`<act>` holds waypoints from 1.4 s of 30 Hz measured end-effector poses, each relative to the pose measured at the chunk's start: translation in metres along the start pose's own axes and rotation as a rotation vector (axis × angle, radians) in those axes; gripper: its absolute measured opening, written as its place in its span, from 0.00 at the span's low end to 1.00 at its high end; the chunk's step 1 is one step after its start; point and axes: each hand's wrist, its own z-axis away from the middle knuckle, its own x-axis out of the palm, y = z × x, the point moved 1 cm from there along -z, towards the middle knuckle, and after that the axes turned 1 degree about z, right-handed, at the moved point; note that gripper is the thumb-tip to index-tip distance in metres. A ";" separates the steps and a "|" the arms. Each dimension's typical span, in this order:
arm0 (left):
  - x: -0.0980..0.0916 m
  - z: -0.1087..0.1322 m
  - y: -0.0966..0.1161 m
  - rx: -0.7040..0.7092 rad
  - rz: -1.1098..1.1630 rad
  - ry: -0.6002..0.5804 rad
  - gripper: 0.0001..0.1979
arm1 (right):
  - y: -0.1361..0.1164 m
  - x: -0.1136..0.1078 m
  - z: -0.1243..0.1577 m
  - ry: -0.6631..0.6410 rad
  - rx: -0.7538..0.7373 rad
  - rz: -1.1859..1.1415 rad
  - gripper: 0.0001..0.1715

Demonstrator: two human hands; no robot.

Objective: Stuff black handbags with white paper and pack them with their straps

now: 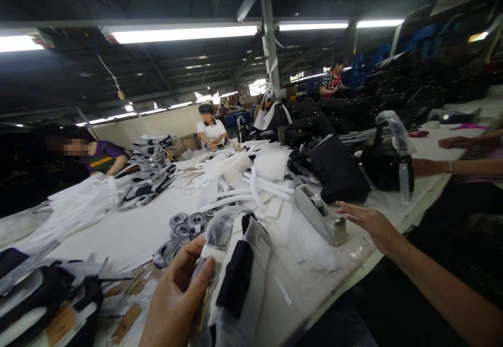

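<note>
My left hand [176, 297] is closed round the top of a black bag part wrapped in white and clear plastic [239, 273], held upright at the table's near edge. My right hand [371, 224] is open, fingers stretched out, hovering just right of a grey tape dispenser [320, 216] without touching it. Grey tape rolls [184, 224] lie beyond my left hand.
The long white table [118, 237] carries white strips and sheets [251, 176], black bags [338, 169], and wrapped bags at the near left [35, 294]. Another person's hands [432, 166] rest at the right edge. Other people sit across the table and farther back.
</note>
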 end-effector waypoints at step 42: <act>0.002 -0.006 -0.020 0.227 0.062 -0.267 0.21 | -0.149 0.185 0.126 -0.697 -0.141 -0.134 0.23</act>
